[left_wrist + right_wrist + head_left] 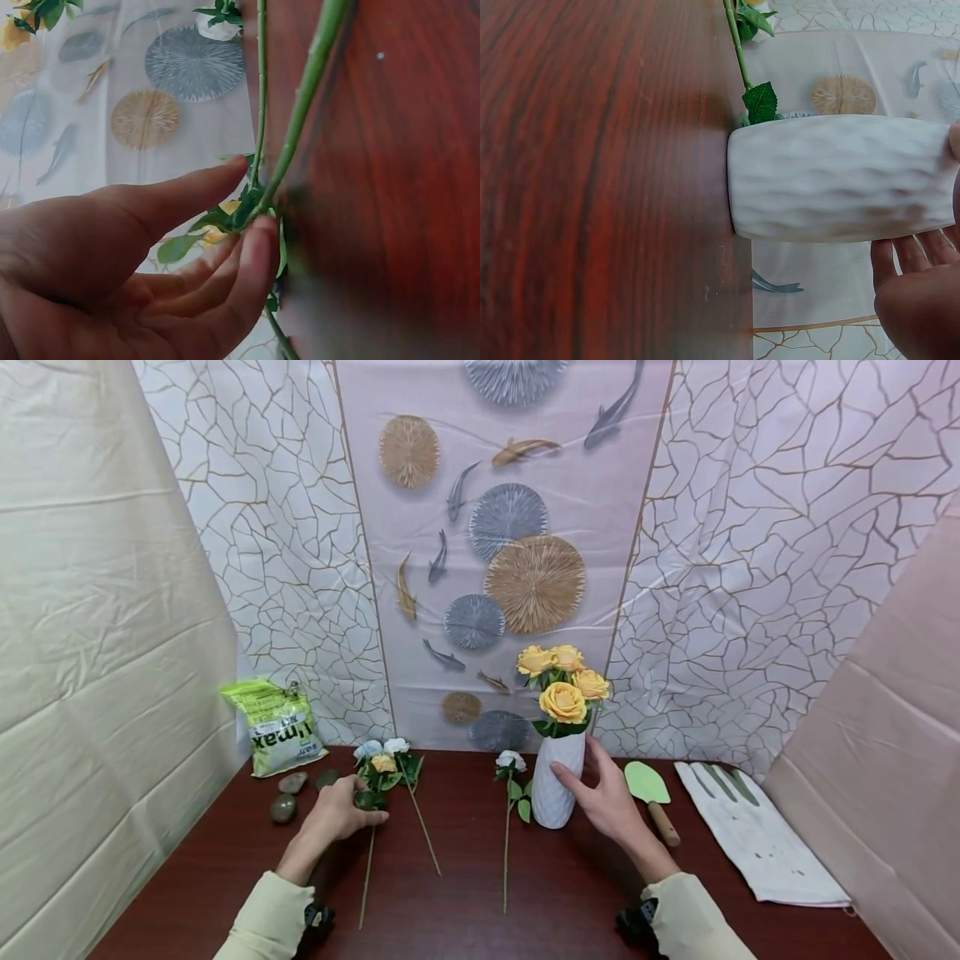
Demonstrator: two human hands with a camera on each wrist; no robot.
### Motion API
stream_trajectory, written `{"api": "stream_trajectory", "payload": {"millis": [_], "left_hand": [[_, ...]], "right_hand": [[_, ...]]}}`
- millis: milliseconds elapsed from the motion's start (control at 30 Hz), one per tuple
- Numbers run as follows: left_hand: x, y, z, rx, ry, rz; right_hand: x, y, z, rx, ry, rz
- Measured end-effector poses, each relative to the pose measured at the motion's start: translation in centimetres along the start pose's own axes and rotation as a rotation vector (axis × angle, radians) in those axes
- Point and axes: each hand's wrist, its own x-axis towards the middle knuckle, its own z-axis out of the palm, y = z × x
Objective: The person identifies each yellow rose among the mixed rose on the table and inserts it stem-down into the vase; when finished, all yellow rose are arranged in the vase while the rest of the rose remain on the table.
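Observation:
Near its top, my right hand (606, 789) holds a white textured vase (557, 785), thumb on the front and fingers round the side. The vase stands upright on the table with several yellow roses (564, 702) in it. My left hand (339, 810) is at a loose yellow rose (383, 763) lying on the left. In the left wrist view, thumb and forefinger stand apart on either side of its leafy green stem (300, 105), the forefinger close against it. Beside it lie a blue rose (368, 749) and a white rose (396, 746).
Another white rose (511, 761) lies left of the vase. To the right are a green trowel (648, 783) and white gloves (780, 852). Stones (283, 808) and a green bag (281, 731) sit at the back left of the dark red table (465, 910). Patterned cloth hangs behind.

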Motion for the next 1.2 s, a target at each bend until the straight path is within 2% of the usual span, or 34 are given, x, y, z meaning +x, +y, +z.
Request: {"api": "stream_trajectory", "payload": {"millis": [167,467,700,833,900,967,1100,1133,1200], "left_hand": [[0.1,-0.2,0.4,-0.079,-0.038,-0.032],[0.1,-0.8,0.8,-0.282,-0.085,-0.091],[0.3,-0.5,0.2,-0.461,-0.127,-0.103],[0.2,0.0,-0.3,-0.507,-0.128,-0.083],[0.1,0.5,-0.5,-0.5,-0.106,-0.057],[0.1,1.0,-0.8,-0.437,-0.045,-0.002],[-0.1,2.8,-1.3,-0.336,0.12,0.094],[-0.2,3.3,-1.4,-0.335,0.153,0.108],[-0.3,4.3,-1.4,-0.422,0.177,0.125]], "right_hand": [[0.1,0.5,0.0,0.009,0.003,0.008],[0.8,4.2,0.7,0.002,0.02,0.006],[0.8,4.4,0.7,0.013,0.022,-0.005],[0.6,3.7,0.6,0.022,0.014,0.005],[0.5,2.9,0.5,0.027,0.003,0.004],[0.3,2.0,0.4,0.028,-0.005,0.002],[0.0,0.3,0.0,0.009,-0.005,0.0],[-0.1,0.2,0.0,0.008,-0.004,0.001],[-0.2,-0.1,0.0,0.005,-0.002,0.002]]}}
